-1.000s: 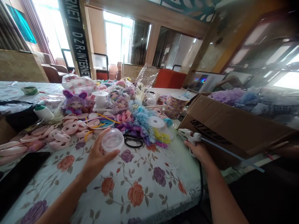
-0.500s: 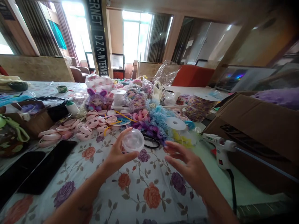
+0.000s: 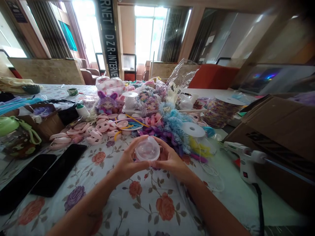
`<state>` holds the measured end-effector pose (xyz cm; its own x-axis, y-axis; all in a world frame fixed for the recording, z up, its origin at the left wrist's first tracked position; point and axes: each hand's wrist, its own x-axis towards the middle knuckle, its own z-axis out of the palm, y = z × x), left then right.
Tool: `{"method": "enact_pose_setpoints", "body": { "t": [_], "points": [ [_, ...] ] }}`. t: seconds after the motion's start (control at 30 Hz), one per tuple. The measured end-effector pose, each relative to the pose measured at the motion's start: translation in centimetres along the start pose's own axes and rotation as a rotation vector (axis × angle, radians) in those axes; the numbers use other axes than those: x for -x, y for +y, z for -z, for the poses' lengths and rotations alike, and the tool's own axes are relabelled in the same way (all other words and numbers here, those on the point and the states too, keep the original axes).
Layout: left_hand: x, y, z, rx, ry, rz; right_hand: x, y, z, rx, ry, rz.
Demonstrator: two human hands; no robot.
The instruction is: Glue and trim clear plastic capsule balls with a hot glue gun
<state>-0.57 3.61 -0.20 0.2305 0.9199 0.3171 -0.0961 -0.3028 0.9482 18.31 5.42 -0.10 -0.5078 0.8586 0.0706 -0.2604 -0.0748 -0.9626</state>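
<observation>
Clear plastic bowl point(image 3: 147, 149): above the counter point(image 3: 228, 196), held between the left grip point(image 3: 128, 164) and right grip point(image 3: 169, 162), both closed around its sides. Positions relative to bowl: doll heads point(image 3: 150, 104), 12 o'clock, and blue ruffled trim point(image 3: 176, 114), 1 o'clock, obstruct the far side; white spool point(image 3: 193, 129), 2 o'clock; glue gun point(image 3: 247, 164), 3 o'clock, beside cardboard box point(image 3: 278, 131); pink face pieces point(image 3: 95, 133), 10 o'clock. Floral cloth point(image 3: 110, 203) covers the near counter. Room: window point(image 3: 150, 36), 12 o'clock; lettered pillar point(image 3: 108, 39), 11 o'clock.
</observation>
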Motion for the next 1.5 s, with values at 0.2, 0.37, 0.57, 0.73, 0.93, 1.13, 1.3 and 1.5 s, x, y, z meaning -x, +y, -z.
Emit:
{"method": "enact_pose_setpoints", "body": {
  "t": [0.2, 0.37, 0.57, 0.73, 0.93, 1.13, 1.3, 1.5],
  "points": [
    [-0.03, 0.21, 0.13, 0.037, -0.028, 0.025, 0.11, 0.04, -0.19, -0.006, 0.043, 0.019],
    [-0.11, 0.15, 0.13, 0.072, -0.018, 0.027, 0.11, 0.05, -0.37, -0.01, 0.04, 0.036],
    [0.01, 0.3, 0.17, 0.08, -0.027, 0.032, 0.13, 0.19, -0.19, -0.021, 0.03, 0.051],
    [0.1, 0.11, 0.17, 0.059, -0.029, 0.035, 0.14, 0.6, -0.07, 0.024, 0.027, 0.08],
    [-0.05, 0.15, -0.1, 0.099, 0.005, 0.067, 0.04, 0.84, -0.1, 0.013, 0.052, 0.068],
    [-0.18, 0.56, -0.19, 0.15, 0.026, 0.117, 0.03, 0.33, -0.16, -0.004, 0.046, 0.041],
    [-0.15, 0.64, -0.22, 0.179, 0.02, 0.114, 0.05, 0.36, -0.23, 0.0, 0.037, 0.07],
    [-0.15, 0.7, -0.26, 0.198, 0.007, 0.103, -0.05, 0.54, -0.34, 0.009, 0.041, 0.105]
  ]
}}
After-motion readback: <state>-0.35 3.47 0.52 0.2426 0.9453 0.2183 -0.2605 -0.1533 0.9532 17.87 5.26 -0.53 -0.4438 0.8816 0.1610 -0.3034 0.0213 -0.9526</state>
